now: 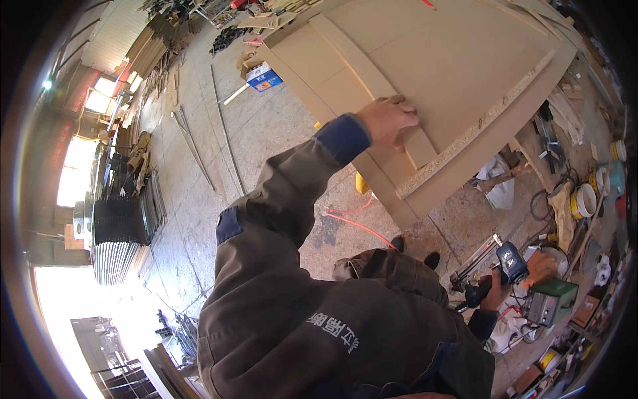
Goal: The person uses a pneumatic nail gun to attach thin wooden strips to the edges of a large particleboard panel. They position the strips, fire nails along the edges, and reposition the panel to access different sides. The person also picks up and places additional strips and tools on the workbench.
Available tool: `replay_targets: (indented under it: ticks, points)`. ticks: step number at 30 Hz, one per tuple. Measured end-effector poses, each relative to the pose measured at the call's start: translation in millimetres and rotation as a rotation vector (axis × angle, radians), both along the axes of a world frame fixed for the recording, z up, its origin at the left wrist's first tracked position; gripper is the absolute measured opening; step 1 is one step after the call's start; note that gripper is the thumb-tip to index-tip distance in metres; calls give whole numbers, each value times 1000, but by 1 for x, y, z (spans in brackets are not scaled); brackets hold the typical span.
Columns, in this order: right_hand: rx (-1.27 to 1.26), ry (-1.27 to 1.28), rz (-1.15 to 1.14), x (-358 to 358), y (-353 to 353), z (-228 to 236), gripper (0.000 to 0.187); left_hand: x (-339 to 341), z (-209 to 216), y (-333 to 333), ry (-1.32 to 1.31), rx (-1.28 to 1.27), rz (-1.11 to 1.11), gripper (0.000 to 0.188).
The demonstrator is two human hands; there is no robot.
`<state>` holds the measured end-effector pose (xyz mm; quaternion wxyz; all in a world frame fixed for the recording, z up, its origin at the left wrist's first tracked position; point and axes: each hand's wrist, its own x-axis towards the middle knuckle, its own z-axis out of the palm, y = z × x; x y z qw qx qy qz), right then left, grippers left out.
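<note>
My left hand is closed over a flat wooden strip, its fingers bent around the strip's edges near one end. That strip lies on a large brown board. Its near end meets a rough-edged strip running along the board's right side. Off to the lower right, beside my body, my right hand grips a nail gun with a dark head and a long magazine. The nail gun is held away from the board. Part of my right hand is hidden behind the tool.
A red hose runs across the concrete floor below the board. A blue box and long metal bars lie to the left. Cluttered at the right are buckets, a green machine and wood scraps. Stacked dark profiles stand far left.
</note>
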<state>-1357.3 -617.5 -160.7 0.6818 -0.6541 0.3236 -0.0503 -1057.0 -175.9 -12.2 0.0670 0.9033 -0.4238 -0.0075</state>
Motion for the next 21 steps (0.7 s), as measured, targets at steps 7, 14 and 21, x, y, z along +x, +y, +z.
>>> replay_targets:
  ticks: [7, 14, 21]
  points:
    - [39, 20, -29, 11, -9, -10, 28, -47, 3, 17, -26, 6, 160, 65]
    - [62, 39, -57, 14, -11, -16, 29, -47, -4, 31, -57, -7, 69, 59]
    - [60, 24, -44, 18, -12, -25, 28, -36, -3, 12, -27, 74, 2, 61]
